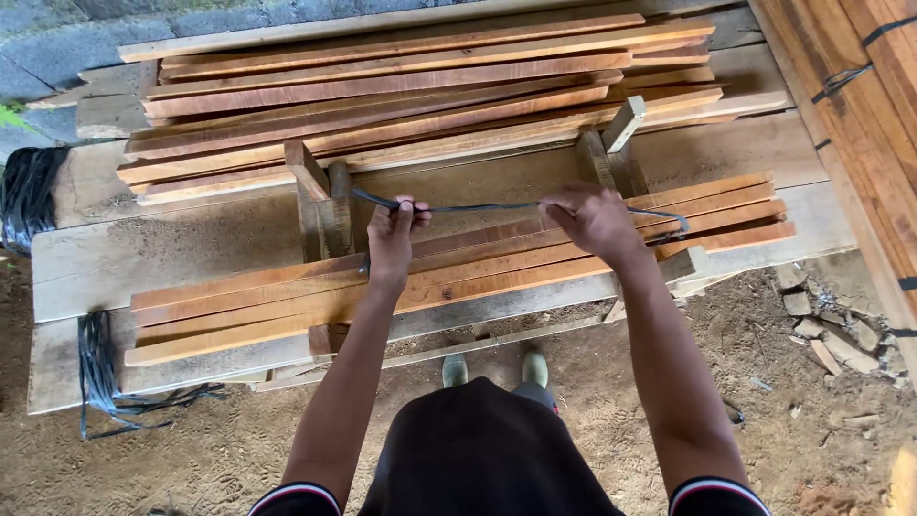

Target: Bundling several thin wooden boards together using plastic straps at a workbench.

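My left hand (394, 234) and right hand (594, 218) each pinch the dark flat plastic strap (478, 206) taut over reddish wooden slats (449, 272); upright wooden posts (320, 201) flank, bigger slat pile (401, 91) behind.

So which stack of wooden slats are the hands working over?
The nearer, smaller stack of slats; both hands, left hand and right hand, stretch a dark strap above it. The bigger pile lies behind, untouched.

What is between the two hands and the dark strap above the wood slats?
Nothing visible. The left hand and the right hand both grip the dark strap directly, and it runs taut between them above the bundle of wood slats. The wooden uprights stand beside the strap, not in front of it.
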